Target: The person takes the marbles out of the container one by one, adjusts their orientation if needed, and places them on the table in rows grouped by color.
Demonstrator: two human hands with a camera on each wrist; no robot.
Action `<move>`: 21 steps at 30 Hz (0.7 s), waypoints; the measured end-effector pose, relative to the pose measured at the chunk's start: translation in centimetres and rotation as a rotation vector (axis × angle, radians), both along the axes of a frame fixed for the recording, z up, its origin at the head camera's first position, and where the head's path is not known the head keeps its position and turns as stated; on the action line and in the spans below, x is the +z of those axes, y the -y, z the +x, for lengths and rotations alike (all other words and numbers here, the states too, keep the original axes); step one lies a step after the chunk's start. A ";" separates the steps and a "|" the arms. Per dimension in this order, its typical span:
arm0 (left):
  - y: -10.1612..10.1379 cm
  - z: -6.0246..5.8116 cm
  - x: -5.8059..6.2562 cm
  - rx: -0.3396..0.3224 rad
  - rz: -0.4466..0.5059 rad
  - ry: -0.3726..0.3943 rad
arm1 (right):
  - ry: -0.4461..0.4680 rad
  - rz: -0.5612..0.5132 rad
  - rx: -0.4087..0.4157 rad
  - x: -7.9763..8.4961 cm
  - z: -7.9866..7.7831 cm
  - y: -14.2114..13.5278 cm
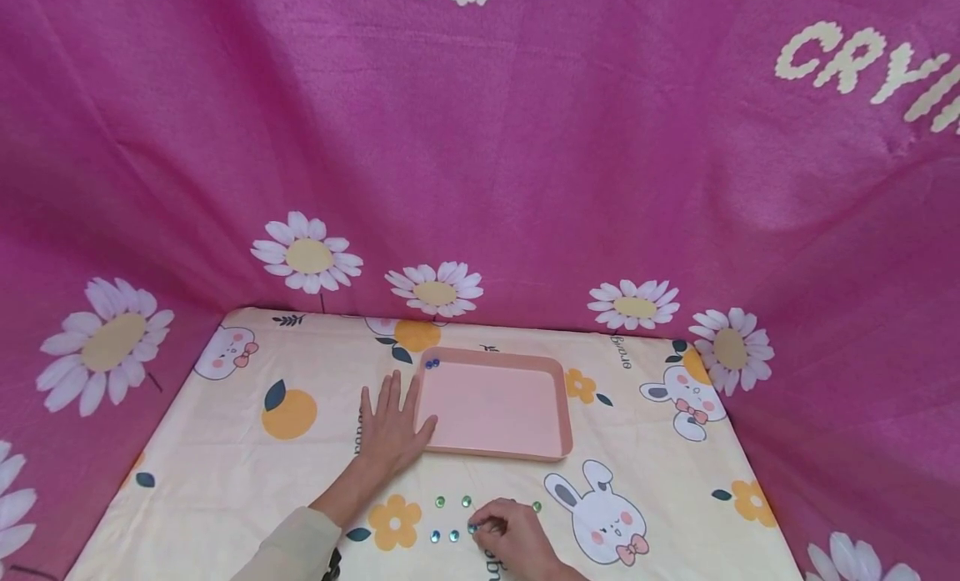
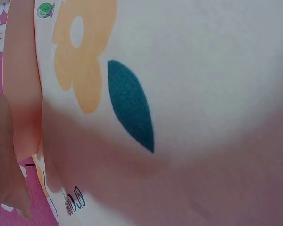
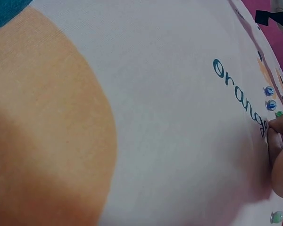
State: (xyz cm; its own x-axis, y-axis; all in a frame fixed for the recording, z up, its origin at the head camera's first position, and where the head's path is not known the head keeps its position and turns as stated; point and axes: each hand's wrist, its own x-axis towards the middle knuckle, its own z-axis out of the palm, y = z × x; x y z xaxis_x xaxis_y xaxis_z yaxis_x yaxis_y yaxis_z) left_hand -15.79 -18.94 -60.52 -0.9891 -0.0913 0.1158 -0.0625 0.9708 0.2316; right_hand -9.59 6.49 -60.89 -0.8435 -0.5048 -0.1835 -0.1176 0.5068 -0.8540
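My right hand [image 1: 516,533] has its thumb and fingertips curled at a blue glass marble [image 1: 473,528] and pinches it low over the cloth. To its left lie two more blue marbles [image 1: 445,536], with two green marbles [image 1: 453,502] in a row behind them. Past its knuckles sits another green marble [image 1: 536,507]. My left hand [image 1: 392,427] lies with spread, straight fingers along the left side of a pink tray [image 1: 495,455], thumb at the tray's near left corner. Two dark blue marbles [image 1: 432,364] rest inside the tray's far left corner.
A cream cloth [image 1: 210,473] printed with rabbits, oranges and flowers covers the table. Magenta fabric with daisies [image 1: 525,164] hangs behind it and at both sides.
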 end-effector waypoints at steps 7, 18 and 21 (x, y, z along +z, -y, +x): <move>0.1 -0.1 0.0 -0.001 0.004 0.027 | 0.003 0.000 0.004 0.0 0.0 0.0; 0.1 -0.1 0.1 0.001 -0.004 0.034 | -0.005 0.013 0.012 0.1 0.1 0.0; 0.1 -0.1 0.1 0.000 -0.002 0.047 | -0.008 0.013 0.011 0.0 0.1 0.0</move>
